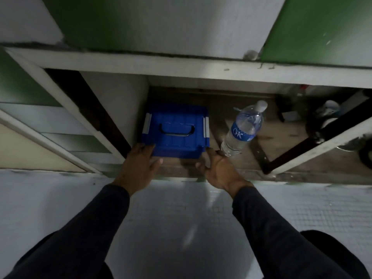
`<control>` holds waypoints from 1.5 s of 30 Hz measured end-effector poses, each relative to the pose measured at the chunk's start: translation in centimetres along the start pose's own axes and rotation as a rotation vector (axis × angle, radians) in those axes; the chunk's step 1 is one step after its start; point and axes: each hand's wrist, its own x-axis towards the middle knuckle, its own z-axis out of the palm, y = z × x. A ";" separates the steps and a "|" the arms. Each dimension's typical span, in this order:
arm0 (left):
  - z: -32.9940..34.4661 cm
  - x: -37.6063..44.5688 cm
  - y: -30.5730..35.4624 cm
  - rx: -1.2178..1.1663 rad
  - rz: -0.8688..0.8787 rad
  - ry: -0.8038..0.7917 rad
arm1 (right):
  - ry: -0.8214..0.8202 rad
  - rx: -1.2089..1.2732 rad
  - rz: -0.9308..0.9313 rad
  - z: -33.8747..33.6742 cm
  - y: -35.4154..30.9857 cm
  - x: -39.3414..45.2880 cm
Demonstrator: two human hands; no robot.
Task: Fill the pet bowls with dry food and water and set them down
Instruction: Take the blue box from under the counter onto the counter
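Two hands reach forward into a low, open cupboard. The left hand (138,164) lies at the near left corner of a blue box (175,130), its fingers fairly straight and spread, the fingertips touching the box's edge. The right hand (218,168) sits at the near right corner of the same box, its fingers bent down beside the corner; whether they actually grasp the box cannot be told from this angle. Both arms wear dark long sleeves (267,224).

The box stands on the cupboard floor (251,158), close to the cupboard's left inner wall. Its lid is on, with a dark handle (177,129) lying flat in the middle and a pale clip (205,127) on each side.

Just to the right of the box stands a clear water bottle (243,129) with a blue label and a white cap, looking tilted in the wide view. It is near the right hand but apart from it.

Further right, at the back of the cupboard, lie dim, blurred objects that cannot be made out. A white frame (181,63) borders the cupboard, with green and white wall above. Pale tiled floor (177,218) spreads below the arms.
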 end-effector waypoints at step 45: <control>4.1 16.7 -3.3 -0.094 -0.184 0.120 | 0.183 0.156 0.079 2.2 1.4 16.6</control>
